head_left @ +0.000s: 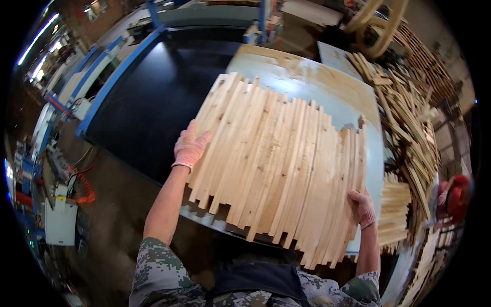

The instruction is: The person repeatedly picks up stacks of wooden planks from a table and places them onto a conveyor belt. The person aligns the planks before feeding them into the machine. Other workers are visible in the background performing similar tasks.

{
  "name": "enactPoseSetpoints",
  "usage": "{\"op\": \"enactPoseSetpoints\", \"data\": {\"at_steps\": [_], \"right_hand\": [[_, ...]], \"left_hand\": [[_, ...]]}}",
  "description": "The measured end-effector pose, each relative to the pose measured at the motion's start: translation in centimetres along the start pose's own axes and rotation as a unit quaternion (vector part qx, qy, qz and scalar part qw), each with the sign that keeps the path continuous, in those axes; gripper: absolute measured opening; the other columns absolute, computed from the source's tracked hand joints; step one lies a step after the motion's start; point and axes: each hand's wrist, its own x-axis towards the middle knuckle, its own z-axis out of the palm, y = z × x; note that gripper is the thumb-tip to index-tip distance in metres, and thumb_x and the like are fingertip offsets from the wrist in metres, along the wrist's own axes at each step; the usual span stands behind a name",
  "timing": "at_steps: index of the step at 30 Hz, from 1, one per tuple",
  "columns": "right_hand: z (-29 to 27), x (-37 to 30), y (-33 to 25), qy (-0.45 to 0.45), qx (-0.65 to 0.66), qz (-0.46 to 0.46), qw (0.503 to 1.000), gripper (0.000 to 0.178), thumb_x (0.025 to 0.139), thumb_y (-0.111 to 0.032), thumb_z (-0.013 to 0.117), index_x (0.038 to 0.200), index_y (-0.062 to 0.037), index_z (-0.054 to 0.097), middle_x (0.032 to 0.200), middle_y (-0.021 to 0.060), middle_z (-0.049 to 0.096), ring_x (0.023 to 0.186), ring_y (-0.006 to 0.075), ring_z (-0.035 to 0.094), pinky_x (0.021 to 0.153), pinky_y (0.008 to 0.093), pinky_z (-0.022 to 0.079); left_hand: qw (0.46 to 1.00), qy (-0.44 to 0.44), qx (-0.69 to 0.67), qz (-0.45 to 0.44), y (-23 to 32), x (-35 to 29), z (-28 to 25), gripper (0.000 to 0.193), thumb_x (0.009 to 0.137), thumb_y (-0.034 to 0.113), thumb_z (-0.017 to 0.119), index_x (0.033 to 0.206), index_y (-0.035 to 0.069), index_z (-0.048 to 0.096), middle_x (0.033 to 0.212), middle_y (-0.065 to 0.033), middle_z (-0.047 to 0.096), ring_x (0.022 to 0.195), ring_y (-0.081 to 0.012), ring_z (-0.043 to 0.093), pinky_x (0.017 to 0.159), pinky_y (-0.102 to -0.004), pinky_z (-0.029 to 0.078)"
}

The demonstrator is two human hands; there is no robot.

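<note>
Head view shows your pink-gloved left hand (190, 147) and gloved right hand (364, 209) gripping opposite edges of the pale, straight, uneven-ended wooden slats (279, 163) between them, seemingly a gathering-and-steadying step whose next move would call for even inward pressure.

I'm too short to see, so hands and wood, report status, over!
Left hand, right hand: gloved, touching opposite sides of the wooden strips. Strips: side by side over pale table, ends uneven. Wood pile: right, apart from strips.
</note>
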Motion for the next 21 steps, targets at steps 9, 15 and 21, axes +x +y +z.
{"op": "enactPoseSetpoints", "data": {"at_steps": [9, 15, 21], "right_hand": [[30.5, 0.5, -3.2, -0.06, 0.033, -0.015, 0.998, 0.066, 0.082, -0.009, 0.075, 0.144, 0.0009, 0.054, 0.117, 0.0134, 0.071, 0.095, 0.0255, 0.073, 0.086, 0.0396, 0.063], [52.4, 0.8, -3.1, -0.058, -0.001, 0.016, 0.998, 0.05, 0.087, -0.004, 0.073, 0.136, -0.001, 0.061, 0.103, 0.0084, 0.072, 0.089, 0.0204, 0.072, 0.078, 0.0363, 0.063], [72.0, 1.2, -2.0, -0.098, 0.034, -0.005, 0.995, 0.057, 0.087, -0.001, 0.076, 0.141, -0.0015, 0.057, 0.109, 0.008, 0.073, 0.091, 0.0192, 0.072, 0.082, 0.0352, 0.062]], "left_hand": [[0.997, -0.056, 0.02, -0.044, -19.9, 15.3, -10.5, 0.091, 0.096, 0.071, 0.061, 0.166, 0.017, 0.04, 0.15, -0.0232, 0.057, 0.138, -0.0403, 0.058, 0.114, -0.0488, 0.048], [0.982, 0.014, 0.191, -0.005, -36.9, 26.4, -15.6, 0.096, 0.097, 0.075, 0.053, 0.167, 0.012, 0.035, 0.167, -0.0255, 0.04, 0.155, -0.0442, 0.037, 0.125, -0.0576, 0.029], [0.986, -0.047, 0.157, 0.018, -47.5, 31.9, -20.9, 0.09, 0.102, 0.069, 0.047, 0.166, 0.007, 0.037, 0.174, -0.0232, 0.031, 0.162, -0.0394, 0.025, 0.132, -0.0525, 0.013]]}}
